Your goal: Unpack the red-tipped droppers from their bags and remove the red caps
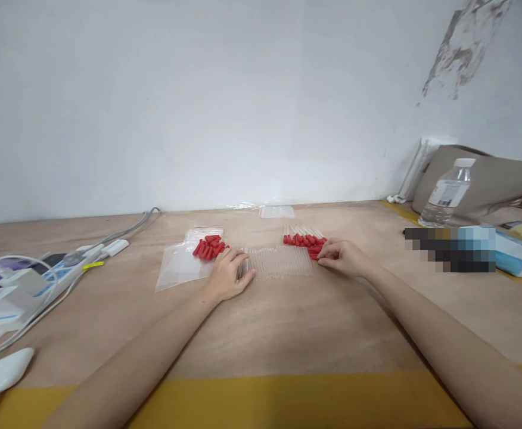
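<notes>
A row of thin clear tubes (283,262) lies side by side on the table between my hands. My left hand (230,275) rests over the row's left end, fingers laid across the tubes and thumb apart. Close beside it, a pile of loose red caps (208,246) sits on a clear plastic bag (178,265). At the right end, my right hand (344,257) has thumb and forefinger bent towards each other at some red pieces (313,252); what is between the fingertips is partly hidden. Just behind are several thin pale tubes with red ends (303,238), lying together.
On the left lie a power strip (71,271) with plugs and cables, and a white paddle-shaped object (4,372). A water bottle (449,193), a grey bag (488,179) and a blue packet (511,253) stand at the right. A small clear bag (277,211) lies by the wall.
</notes>
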### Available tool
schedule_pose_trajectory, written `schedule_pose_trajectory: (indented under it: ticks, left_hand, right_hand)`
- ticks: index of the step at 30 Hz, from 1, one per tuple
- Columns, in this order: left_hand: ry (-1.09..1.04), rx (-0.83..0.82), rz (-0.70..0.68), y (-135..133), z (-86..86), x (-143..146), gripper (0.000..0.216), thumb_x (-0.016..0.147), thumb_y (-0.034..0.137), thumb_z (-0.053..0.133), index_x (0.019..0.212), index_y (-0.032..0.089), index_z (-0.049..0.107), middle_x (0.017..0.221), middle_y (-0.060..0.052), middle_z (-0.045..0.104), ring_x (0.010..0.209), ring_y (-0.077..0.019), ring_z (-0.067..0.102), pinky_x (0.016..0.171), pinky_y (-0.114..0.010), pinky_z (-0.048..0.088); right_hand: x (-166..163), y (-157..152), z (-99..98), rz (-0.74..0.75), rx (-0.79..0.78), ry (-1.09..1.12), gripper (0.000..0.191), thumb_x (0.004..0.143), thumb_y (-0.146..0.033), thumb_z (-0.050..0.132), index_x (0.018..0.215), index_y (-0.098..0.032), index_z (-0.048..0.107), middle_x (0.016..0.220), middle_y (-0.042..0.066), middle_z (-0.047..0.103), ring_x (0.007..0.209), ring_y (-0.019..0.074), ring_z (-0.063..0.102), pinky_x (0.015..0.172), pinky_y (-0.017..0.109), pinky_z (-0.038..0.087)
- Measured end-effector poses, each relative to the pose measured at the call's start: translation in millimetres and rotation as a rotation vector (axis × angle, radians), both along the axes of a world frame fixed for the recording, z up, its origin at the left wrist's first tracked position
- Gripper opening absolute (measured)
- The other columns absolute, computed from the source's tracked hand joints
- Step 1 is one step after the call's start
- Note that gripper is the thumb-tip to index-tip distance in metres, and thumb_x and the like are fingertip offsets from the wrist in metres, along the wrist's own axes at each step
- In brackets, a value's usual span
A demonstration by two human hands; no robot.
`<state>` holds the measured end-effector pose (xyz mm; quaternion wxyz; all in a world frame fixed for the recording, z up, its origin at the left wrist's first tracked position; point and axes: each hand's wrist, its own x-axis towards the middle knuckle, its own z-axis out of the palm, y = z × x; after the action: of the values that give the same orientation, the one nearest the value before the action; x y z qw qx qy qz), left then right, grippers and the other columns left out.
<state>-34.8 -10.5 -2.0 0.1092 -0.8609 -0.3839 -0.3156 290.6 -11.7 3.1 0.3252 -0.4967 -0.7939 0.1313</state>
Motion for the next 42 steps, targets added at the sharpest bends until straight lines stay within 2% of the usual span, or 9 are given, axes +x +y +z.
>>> schedule_pose_trajectory:
  ticks: [2, 6, 11, 15, 23, 28, 34, 39, 42]
  left_hand:
    - [0.048, -0.016, -0.021, -1, 1.7, -2, 0.033, 0.076, 0.038, 0.053, 0.102, 0.018, 0.058, 0.104, -0.009, 0.057, 0.098, -0.0237, 0.050, 0.084, -0.041, 0.040]
    - [0.118, -0.048, -0.052, -1, 2.0, -5, 0.035, 0.079, 0.041, 0.051, 0.106, 0.020, 0.057, 0.116, -0.008, 0.055, 0.113, -0.0255, 0.043, 0.093, -0.044, 0.032]
    - [0.149, -0.107, -0.020, -1, 1.8, -5, 0.036, 0.081, 0.041, 0.048, 0.110, 0.020, 0.055, 0.114, -0.007, 0.058, 0.116, -0.0247, 0.043, 0.098, -0.048, 0.025]
    - [0.154, -0.115, -0.015, -2, 1.4, -6, 0.037, 0.081, 0.041, 0.047, 0.111, 0.020, 0.054, 0.115, -0.008, 0.057, 0.116, -0.0249, 0.043, 0.098, -0.049, 0.023]
    - [0.143, -0.098, -0.018, -1, -0.1, -7, 0.039, 0.082, 0.041, 0.047, 0.113, 0.020, 0.053, 0.116, -0.008, 0.055, 0.117, -0.0257, 0.040, 0.099, -0.050, 0.022]
    - [0.146, -0.107, -0.007, -2, -0.2, -7, 0.039, 0.082, 0.042, 0.046, 0.113, 0.019, 0.053, 0.117, -0.008, 0.054, 0.118, -0.0254, 0.039, 0.101, -0.049, 0.020]
    - [0.147, -0.116, -0.009, -2, -1.4, -7, 0.039, 0.082, 0.042, 0.045, 0.114, 0.021, 0.053, 0.118, -0.006, 0.054, 0.119, -0.0246, 0.038, 0.102, -0.048, 0.019]
    - [0.148, -0.109, -0.018, -1, -1.2, -7, 0.038, 0.082, 0.042, 0.044, 0.114, 0.021, 0.052, 0.118, -0.006, 0.054, 0.119, -0.0248, 0.037, 0.102, -0.048, 0.018]
    - [0.143, -0.088, -0.017, -2, -1.2, -8, 0.041, 0.082, 0.042, 0.045, 0.116, 0.021, 0.050, 0.119, -0.007, 0.053, 0.118, -0.0248, 0.038, 0.102, -0.048, 0.019]
  right_hand:
    - [2, 2, 2.4, -0.083, 0.001, 0.029, 0.017, 0.069, -0.033, 0.058, 0.070, -0.019, 0.068, 0.073, 0.002, 0.062, 0.056, 0.0109, 0.052, 0.053, 0.023, 0.040]
    - [6, 13, 7.0, -0.419, 0.031, 0.048, 0.020, 0.070, -0.035, 0.055, 0.071, -0.020, 0.068, 0.069, 0.002, 0.065, 0.060, 0.0135, 0.054, 0.054, 0.023, 0.039]
    - [-1, 30, 9.0, -0.604, 0.030, -0.210, 0.028, 0.071, -0.042, 0.052, 0.080, -0.023, 0.070, 0.087, 0.007, 0.066, 0.083, 0.0220, 0.057, 0.066, 0.030, 0.039]
    - [-15, 35, 12.9, -0.646, -0.023, -0.310, 0.031, 0.072, -0.045, 0.048, 0.074, -0.025, 0.071, 0.086, 0.009, 0.065, 0.090, 0.0267, 0.054, 0.072, 0.037, 0.037]
    - [-29, 38, 21.7, -0.724, -0.178, -0.289, 0.021, 0.069, -0.027, 0.049, 0.069, -0.021, 0.069, 0.076, 0.011, 0.065, 0.088, 0.0281, 0.055, 0.073, 0.040, 0.036]
    - [-31, 44, 21.5, -0.769, -0.246, -0.259, 0.025, 0.071, -0.037, 0.049, 0.070, -0.021, 0.068, 0.080, 0.012, 0.065, 0.090, 0.0294, 0.055, 0.076, 0.043, 0.035]
    - [-33, 56, 22.0, -0.810, -0.329, -0.215, 0.024, 0.062, -0.041, 0.060, 0.071, -0.020, 0.066, 0.078, 0.010, 0.064, 0.088, 0.0291, 0.056, 0.076, 0.043, 0.035]
    - [-33, 58, 24.2, -0.854, -0.341, -0.148, 0.016, 0.058, -0.031, 0.062, 0.068, -0.019, 0.066, 0.075, 0.012, 0.064, 0.083, 0.0297, 0.057, 0.071, 0.041, 0.036]
    - [-38, 51, 30.4, -0.828, -0.291, -0.103, 0.014, 0.064, -0.031, 0.057, 0.068, -0.020, 0.065, 0.070, 0.009, 0.063, 0.079, 0.0273, 0.058, 0.071, 0.040, 0.034]
